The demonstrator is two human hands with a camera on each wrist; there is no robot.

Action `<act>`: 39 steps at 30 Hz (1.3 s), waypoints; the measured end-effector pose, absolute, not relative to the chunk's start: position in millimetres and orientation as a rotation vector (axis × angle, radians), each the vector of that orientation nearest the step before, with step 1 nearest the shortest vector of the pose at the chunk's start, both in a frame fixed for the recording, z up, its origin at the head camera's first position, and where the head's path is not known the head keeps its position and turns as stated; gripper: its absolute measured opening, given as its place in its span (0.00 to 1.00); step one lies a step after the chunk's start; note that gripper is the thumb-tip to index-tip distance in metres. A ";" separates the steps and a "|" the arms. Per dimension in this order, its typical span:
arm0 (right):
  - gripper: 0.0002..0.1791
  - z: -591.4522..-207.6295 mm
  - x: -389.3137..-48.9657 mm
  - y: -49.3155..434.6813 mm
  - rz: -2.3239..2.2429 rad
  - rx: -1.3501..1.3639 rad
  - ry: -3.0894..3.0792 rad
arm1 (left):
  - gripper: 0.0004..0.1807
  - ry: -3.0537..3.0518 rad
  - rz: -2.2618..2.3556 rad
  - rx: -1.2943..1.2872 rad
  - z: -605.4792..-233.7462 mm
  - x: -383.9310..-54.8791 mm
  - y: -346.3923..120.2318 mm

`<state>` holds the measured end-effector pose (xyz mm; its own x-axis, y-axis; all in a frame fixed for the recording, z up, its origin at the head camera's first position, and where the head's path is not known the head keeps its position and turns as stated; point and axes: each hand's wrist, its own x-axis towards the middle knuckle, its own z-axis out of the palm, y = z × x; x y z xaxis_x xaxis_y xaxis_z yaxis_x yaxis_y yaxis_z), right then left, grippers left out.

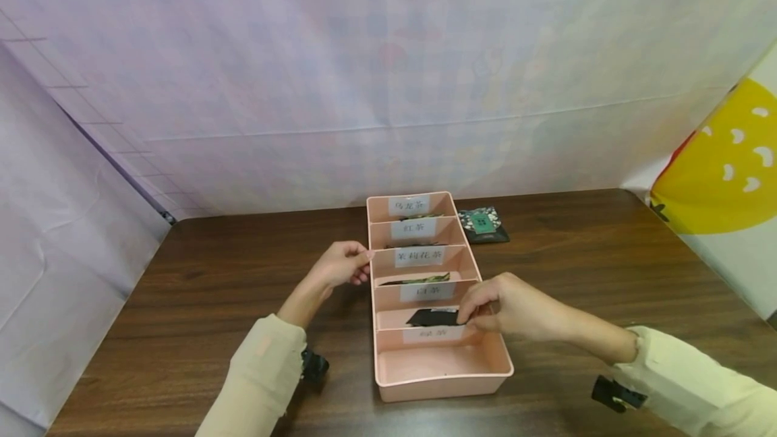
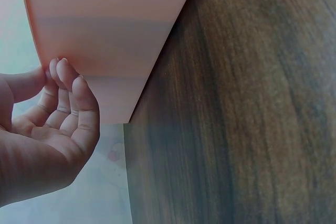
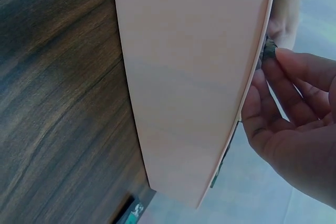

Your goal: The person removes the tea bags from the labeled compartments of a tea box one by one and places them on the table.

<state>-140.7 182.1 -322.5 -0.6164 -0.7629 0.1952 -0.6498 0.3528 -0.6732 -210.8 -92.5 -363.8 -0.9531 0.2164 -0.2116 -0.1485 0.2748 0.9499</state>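
A pink tray [image 1: 443, 383] with several labelled compartments in a row stands on the brown table [image 1: 200, 302]. My right hand [image 1: 470, 312] pinches a black packet [image 1: 432, 317] and holds it low in the fourth compartment from the back. In the right wrist view the hand [image 3: 273, 61] holds the packet's dark edge [image 3: 269, 52] at the tray's rim [image 3: 189, 77]. My left hand [image 1: 363, 263] has curled fingers on the tray's left wall beside the third compartment. The left wrist view shows its fingertips [image 2: 63, 74] against the pink side [image 2: 105, 24].
A green-and-black packet [image 1: 419, 280] lies in the third compartment. A dark patterned packet [image 1: 482, 223] lies on the table right of the tray's back end. Pale sheets wall off the back and left, and a yellow-patterned sheet [image 1: 722, 167] hangs at the right.
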 end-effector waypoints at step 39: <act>0.10 -290.5 -157.0 196.3 -1.161 -0.945 2.737 | 0.10 2.251 1.713 0.039 -364.3 -211.9 -91.9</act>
